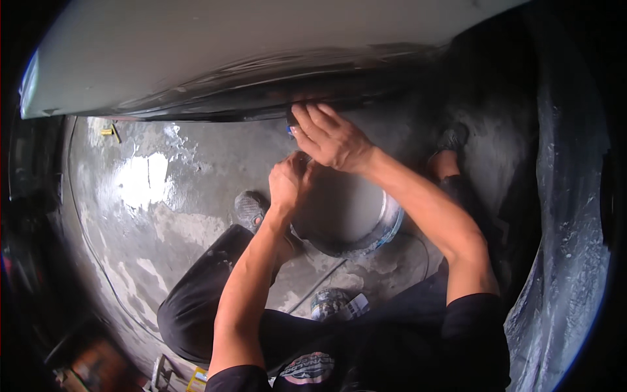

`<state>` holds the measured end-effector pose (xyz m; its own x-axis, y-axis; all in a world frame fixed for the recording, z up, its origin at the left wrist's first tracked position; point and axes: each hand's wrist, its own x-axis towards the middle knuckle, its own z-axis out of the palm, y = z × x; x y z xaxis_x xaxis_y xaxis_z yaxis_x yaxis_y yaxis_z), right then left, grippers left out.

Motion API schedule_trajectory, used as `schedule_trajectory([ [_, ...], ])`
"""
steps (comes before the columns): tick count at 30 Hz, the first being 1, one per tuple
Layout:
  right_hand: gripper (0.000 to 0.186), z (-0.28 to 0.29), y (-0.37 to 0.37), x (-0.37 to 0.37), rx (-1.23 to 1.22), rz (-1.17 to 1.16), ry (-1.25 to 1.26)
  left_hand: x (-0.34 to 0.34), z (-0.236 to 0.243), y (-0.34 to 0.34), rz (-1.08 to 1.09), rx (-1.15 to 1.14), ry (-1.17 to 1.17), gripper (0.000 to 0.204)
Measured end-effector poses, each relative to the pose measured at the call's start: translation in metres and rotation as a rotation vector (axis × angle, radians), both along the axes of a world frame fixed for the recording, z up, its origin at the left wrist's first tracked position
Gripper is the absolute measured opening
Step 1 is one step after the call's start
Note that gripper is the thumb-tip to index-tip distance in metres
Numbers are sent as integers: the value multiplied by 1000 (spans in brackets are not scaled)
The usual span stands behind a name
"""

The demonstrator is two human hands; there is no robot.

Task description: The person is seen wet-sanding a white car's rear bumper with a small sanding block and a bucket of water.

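My right hand (333,138) presses a small dark pad with a blue edge (290,123) against the lower edge of a large grey vehicle panel (215,46). Its fingers lie together over the pad and hide most of it. Just below and to the left, my left hand (287,179) is closed over the rim of a round bucket; what its fingers hold, if anything, is hidden. Cloudy grey water fills the bucket (392,225), which stands on the floor between my legs.
The wet grey concrete floor (189,225) has shiny patches. A dark cable (88,225) curves along the left. Small yellow pieces (106,132) lie at the far left. Translucent plastic sheeting (562,261) hangs at the right. A patterned can-like object (330,304) sits below the bucket.
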<state>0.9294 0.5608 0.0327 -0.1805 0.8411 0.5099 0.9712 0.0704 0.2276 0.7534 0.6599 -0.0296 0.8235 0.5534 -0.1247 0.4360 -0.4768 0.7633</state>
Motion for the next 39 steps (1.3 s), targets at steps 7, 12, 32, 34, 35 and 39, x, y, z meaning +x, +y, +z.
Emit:
schedule_trajectory([
  [7,22,-1,-44,31,17,-47,-51,7,18,-5,5,14,17,44],
  [12,23,-2,-7,5,29,4,-7,4,4,-2,-11,7,87,44],
  [32,29,-4,-11,9,-30,31,-15,10,15,-3,-14,1,92,42],
  [34,29,1,9,-7,16,27,34,-4,1,2,-18,17,3,41],
  [35,29,2,2,-1,8,38,46,-2,6,1,-17,13,6,41],
  [39,29,-1,-70,46,13,-60,50,12,24,-1,19,-9,40,40],
])
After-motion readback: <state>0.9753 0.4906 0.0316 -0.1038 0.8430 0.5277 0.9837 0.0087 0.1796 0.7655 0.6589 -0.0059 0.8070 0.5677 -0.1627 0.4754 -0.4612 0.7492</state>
